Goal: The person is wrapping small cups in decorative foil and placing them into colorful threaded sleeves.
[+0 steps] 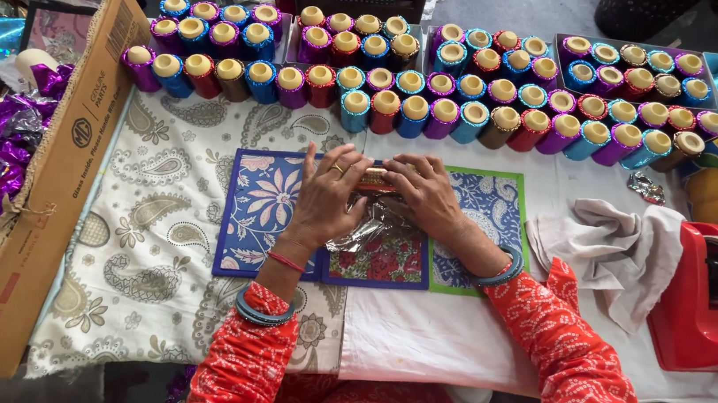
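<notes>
My left hand (327,191) and my right hand (424,195) meet at the middle of the table, both closed around a small cylinder (376,179) half wrapped in shiny orange-red foil. A loose sheet of clear, silvery foil (369,227) trails from the cylinder toward me. Under it lie patterned cloth mats (259,209) in blue, red and green. Both wrists carry bangles and the sleeves are red with white print.
Rows of foil-wrapped cylinders (440,103) in several colours line the far side. A cardboard box (71,153) with purple foil scraps stands at left. A crumpled beige cloth (616,251) and a red tape dispenser (709,296) sit at right.
</notes>
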